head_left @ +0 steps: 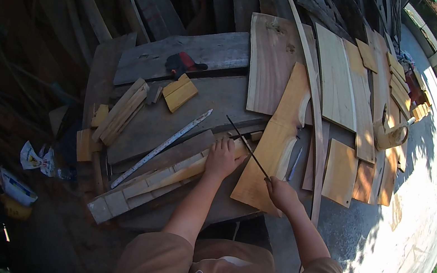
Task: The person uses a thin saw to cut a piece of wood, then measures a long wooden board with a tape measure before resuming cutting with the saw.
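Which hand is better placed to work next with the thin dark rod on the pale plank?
Probably the right. The right hand grips the thin dark rod, whose lower end lies over the pale plank. The left hand rests on the wooden strips, not on the rod.

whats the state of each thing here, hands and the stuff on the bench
left hand: laid on the wood strips, not gripping
right hand: closed on the thin dark rod
thin dark rod: slanted across the light plank
metal ruler: lying flat, diagonal, untouched
red and black tool: lying on the bench, untouched
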Tool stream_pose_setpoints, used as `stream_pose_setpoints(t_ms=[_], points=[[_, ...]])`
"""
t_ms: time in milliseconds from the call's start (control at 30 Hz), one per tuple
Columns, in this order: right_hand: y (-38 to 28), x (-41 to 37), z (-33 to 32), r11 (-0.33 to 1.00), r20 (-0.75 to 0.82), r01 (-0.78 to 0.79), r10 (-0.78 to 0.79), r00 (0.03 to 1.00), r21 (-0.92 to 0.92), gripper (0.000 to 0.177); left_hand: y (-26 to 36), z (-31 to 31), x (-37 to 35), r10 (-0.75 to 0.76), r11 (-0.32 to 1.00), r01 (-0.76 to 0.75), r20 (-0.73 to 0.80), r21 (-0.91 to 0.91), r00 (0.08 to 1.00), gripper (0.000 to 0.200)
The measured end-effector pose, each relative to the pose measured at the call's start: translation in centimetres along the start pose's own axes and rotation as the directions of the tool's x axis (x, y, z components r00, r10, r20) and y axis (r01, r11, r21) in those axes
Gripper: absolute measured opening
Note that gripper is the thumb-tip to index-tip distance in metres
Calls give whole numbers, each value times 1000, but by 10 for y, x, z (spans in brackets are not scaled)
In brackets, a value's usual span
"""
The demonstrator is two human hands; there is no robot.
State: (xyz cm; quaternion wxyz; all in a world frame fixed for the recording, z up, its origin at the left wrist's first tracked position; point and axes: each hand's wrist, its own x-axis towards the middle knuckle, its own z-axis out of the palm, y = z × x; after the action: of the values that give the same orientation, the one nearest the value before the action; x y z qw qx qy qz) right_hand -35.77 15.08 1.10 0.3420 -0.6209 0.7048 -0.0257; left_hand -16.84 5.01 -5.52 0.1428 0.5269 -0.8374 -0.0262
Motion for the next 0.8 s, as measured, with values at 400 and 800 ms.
stream_pose_setpoints(t_ms=[400, 800], points=[[-9, -8, -18, 993, 51, -105, 108, 993, -45, 34, 2, -2, 1, -2, 1000, 3, 52, -25, 999, 62], [-23, 30, -1, 999, 2, -33, 33, 999, 29, 35, 2, -3, 2, 21, 1000, -21, -11, 15, 1000, 58]])
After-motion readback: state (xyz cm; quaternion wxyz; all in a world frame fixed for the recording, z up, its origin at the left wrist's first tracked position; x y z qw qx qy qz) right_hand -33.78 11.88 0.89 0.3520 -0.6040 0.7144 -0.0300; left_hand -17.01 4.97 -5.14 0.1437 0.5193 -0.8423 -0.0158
